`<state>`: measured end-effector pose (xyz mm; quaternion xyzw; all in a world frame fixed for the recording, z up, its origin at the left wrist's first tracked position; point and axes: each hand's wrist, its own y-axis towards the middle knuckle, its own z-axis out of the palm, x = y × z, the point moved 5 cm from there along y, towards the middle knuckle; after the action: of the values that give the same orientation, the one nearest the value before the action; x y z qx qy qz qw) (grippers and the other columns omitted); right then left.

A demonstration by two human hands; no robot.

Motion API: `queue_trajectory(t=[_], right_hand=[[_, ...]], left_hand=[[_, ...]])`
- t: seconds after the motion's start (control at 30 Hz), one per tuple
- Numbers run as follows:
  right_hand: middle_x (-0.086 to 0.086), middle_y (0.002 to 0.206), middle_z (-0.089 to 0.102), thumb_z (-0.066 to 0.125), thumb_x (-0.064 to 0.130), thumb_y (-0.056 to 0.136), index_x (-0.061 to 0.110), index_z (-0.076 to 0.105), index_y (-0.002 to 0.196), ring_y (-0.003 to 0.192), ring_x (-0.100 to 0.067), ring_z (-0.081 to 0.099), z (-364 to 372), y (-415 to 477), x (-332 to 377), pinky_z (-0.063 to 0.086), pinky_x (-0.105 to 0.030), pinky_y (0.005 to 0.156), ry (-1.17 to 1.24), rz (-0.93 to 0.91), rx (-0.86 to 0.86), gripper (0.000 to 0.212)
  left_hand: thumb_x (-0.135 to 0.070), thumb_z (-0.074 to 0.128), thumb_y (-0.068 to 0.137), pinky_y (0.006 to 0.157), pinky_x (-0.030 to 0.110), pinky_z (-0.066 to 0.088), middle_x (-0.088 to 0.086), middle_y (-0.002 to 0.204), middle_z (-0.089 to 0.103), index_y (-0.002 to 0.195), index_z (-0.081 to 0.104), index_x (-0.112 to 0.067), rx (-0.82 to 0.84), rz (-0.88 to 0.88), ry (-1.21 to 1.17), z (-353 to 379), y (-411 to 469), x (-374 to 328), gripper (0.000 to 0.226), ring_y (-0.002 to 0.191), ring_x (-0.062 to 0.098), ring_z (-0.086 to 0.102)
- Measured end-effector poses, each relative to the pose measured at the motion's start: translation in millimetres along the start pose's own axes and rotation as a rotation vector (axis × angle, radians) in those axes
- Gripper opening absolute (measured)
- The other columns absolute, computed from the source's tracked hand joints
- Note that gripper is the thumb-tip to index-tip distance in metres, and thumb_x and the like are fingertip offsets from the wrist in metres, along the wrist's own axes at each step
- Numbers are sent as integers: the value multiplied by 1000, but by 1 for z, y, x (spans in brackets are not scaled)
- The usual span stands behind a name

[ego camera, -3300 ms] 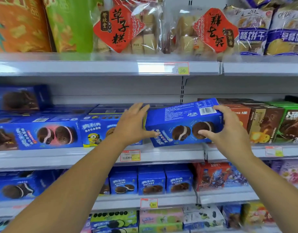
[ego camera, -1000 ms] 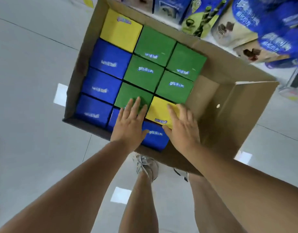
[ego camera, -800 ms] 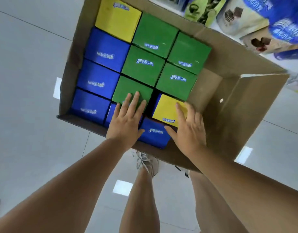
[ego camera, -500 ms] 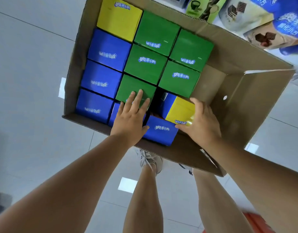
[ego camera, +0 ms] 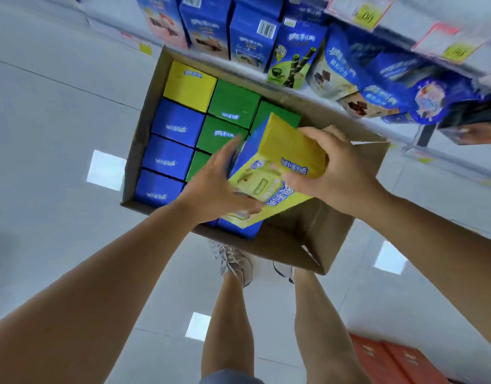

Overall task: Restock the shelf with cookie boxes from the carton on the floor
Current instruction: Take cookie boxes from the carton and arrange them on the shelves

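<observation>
A brown carton lies open on the floor with blue, green and yellow cookie boxes standing in rows inside. A yellow cookie box is lifted clear above the carton and tilted. My right hand grips its top end with curled fingers and thumb. My left hand touches the box's left and lower side, fingers nearly straight, thumb under its lower face. The lowest shelf runs just behind the carton.
Blue cookie packs and bags fill the bottom shelf beyond the carton, with price tags on the shelf above. The carton's flap sticks out toward my feet. Red boxes sit at lower right on the tiled floor.
My right hand has pulled the yellow box up out of its slot in the carton. My left hand left the green and blue box tops and moved onto the lifted box.
</observation>
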<state>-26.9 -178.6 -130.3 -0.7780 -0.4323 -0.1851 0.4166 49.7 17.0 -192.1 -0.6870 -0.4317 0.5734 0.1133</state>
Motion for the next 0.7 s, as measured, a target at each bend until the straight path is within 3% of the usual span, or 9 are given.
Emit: queue_trajectory(t=[0.07,0.13,0.2,0.3,0.4,0.47,0.53,0.6,0.7], right_hand=[[9,116,50,64,72,59,32,50,134,109,-4,52,7,13,6,45,-30,96,33,26,80,86],[8,128,52,55,76,70,32,46,139,120,-7,51,21,28,5,41,-32,104,158,65,144,82],[2,143,47,42,64,91,28,40,144,132,-10,42,39,45,-8,30,-27,108,218,104,134,64],[-3,159,22,39,46,100,22,22,152,146,-21,19,74,59,-45,18,-29,112,-200,144,126,60],[-6,162,-11,48,44,96,17,-2,154,149,-25,-5,123,56,-77,4,-40,120,-489,143,208,81],[-10,159,-20,49,40,96,13,-6,154,147,-28,-16,152,55,-88,-2,-45,119,-595,84,174,84],[-15,159,-17,51,34,95,10,2,154,147,-32,-17,170,54,-93,-5,-47,119,-639,49,91,81],[-20,160,-5,60,26,89,5,26,149,147,-37,-8,181,55,-94,-3,-50,119,-650,28,-12,72],[-28,154,19,75,18,77,5,51,124,144,-46,15,190,59,-97,10,-56,116,-684,-3,-85,55]], left_hand=[[-49,94,46,103,41,46,-12,133,47,147,33,-37,-58,-29,68,-24,-2,-2,118,120,11,52],[-46,94,49,97,36,47,-8,131,45,147,36,-32,-109,-115,119,-45,-3,10,115,115,11,53],[-50,93,46,94,34,48,-5,134,46,145,39,-32,-202,-207,72,-65,-3,33,114,116,12,55],[-74,86,30,90,43,56,-6,122,61,126,51,-36,-327,-258,-54,-85,-2,65,109,109,15,62],[-69,87,38,83,39,59,-9,111,71,120,60,-31,-390,-273,-166,-91,-1,88,94,101,10,69],[-66,85,42,82,34,59,-11,108,72,119,61,-29,-406,-270,-225,-87,0,95,89,98,6,69],[-65,83,44,85,34,58,-14,108,72,119,60,-32,-407,-278,-271,-80,2,104,85,99,5,69],[-66,83,44,88,39,57,-15,109,72,122,59,-33,-394,-296,-304,-74,3,111,87,100,6,69],[-68,84,45,90,41,57,-14,110,72,125,58,-31,-361,-306,-327,-69,6,119,92,101,6,69]])
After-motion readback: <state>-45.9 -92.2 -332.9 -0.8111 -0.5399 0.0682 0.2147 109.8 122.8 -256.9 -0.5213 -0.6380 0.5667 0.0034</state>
